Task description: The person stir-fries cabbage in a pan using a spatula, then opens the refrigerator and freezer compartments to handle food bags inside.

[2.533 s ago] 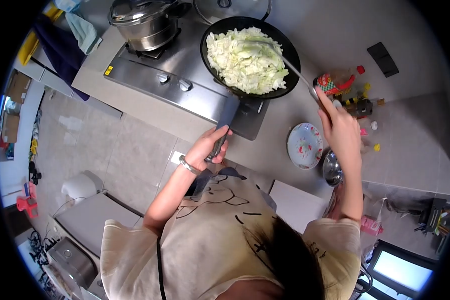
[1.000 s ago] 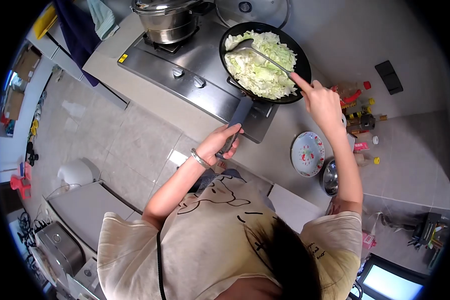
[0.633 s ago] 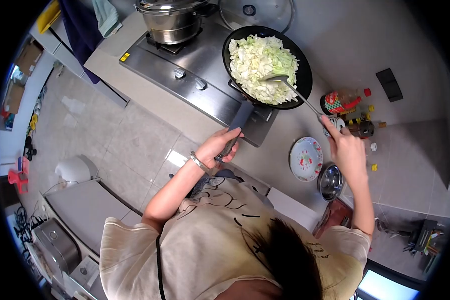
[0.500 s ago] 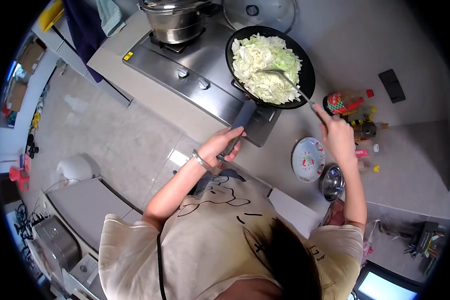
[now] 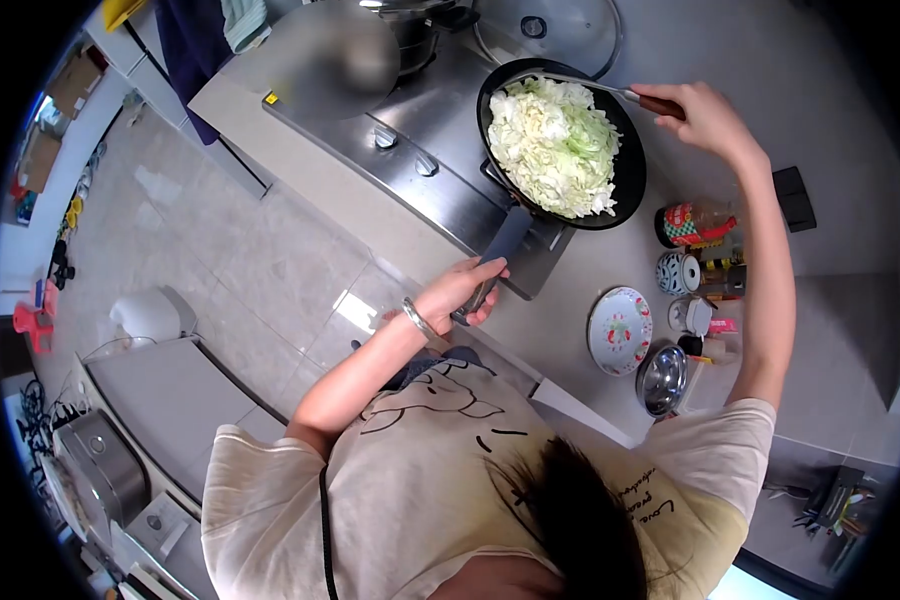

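Note:
My left hand [image 5: 467,296] is wrapped round the dark handle [image 5: 505,240] of a black frying pan [image 5: 630,175]. Chopped pale green cabbage [image 5: 555,145] is heaped inside the pan, over the right side of the stove. Above and to the right of the pan, my right hand [image 5: 705,120] grips the brown handle of a metal spatula [image 5: 610,90]. The spatula reaches leftward along the pan's far rim, and its head lies at the far left edge of the cabbage.
A steel pot [image 5: 415,40] stands on the left burner, partly behind a blurred patch. A glass lid [image 5: 575,35] is behind the pan. To the right are a floral plate [image 5: 620,331], a steel bowl [image 5: 662,379], a red-labelled bottle [image 5: 682,224] and several jars.
My right hand has moved up and outward with the spatula, from the cabbage's near right side to the pan's far rim. My left hand still holds the handle. The view has shifted slightly.

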`<state>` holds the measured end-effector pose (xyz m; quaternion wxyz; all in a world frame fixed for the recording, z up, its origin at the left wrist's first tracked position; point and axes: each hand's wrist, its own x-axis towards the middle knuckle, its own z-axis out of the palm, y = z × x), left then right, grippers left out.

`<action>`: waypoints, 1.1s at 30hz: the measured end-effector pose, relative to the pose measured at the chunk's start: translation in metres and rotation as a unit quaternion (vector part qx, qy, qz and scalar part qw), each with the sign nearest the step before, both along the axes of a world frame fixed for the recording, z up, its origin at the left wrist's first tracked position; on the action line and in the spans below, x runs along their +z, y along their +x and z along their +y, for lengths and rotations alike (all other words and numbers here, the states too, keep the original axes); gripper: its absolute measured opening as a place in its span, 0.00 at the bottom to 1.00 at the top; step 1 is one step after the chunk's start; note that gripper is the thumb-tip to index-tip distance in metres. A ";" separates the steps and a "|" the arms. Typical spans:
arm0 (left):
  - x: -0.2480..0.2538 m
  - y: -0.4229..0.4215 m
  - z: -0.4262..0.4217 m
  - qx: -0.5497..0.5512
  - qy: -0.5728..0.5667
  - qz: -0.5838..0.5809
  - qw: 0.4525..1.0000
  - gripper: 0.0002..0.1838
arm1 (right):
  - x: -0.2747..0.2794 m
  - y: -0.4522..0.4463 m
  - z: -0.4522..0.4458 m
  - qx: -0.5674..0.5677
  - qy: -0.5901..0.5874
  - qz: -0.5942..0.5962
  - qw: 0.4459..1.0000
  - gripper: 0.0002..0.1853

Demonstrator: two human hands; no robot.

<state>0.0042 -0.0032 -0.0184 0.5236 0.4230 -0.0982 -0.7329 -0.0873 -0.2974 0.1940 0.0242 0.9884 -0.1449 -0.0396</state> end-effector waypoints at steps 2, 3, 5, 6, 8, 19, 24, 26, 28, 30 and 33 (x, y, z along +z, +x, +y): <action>-0.001 0.000 0.001 -0.001 -0.002 0.005 1.000 0.15 | 0.006 0.004 0.014 0.006 -0.054 0.061 0.997 0.21; -0.001 0.000 0.000 0.000 -0.002 0.006 1.000 0.15 | 0.011 0.001 0.037 -0.007 -0.105 0.106 0.989 0.21; -0.002 0.000 0.001 0.000 -0.001 0.010 1.000 0.15 | 0.008 -0.022 0.054 0.037 -0.167 0.111 0.979 0.22; -0.002 0.000 0.000 -0.002 -0.001 0.011 1.000 0.15 | 0.005 -0.038 0.057 0.050 -0.175 0.092 0.979 0.23; -0.003 0.001 0.000 -0.007 -0.002 0.016 1.000 0.15 | 0.013 -0.059 0.080 -0.014 -0.150 0.089 0.985 0.25; 0.008 -0.001 -0.001 -0.002 0.023 0.022 0.999 0.14 | -0.010 -0.155 0.140 -0.199 -0.045 0.041 0.978 0.27; 0.002 0.000 -0.001 -0.001 0.009 0.022 1.000 0.15 | -0.036 -0.154 0.116 -0.251 0.045 -0.031 0.966 0.26; 0.001 0.000 -0.001 0.001 0.007 0.022 1.000 0.15 | -0.015 -0.169 0.099 -0.246 0.108 -0.071 0.961 0.27; -0.002 0.000 -0.001 -0.001 0.002 0.026 1.000 0.16 | -0.009 -0.172 0.069 -0.191 0.137 -0.125 0.964 0.25; 0.000 -0.001 -0.001 0.000 0.006 0.020 1.000 0.16 | 0.007 -0.164 0.044 -0.389 0.287 -0.069 0.873 0.25; 0.000 -0.001 0.000 0.001 0.008 0.013 1.000 0.15 | -0.004 -0.163 -0.010 -0.406 0.339 -0.083 0.845 0.26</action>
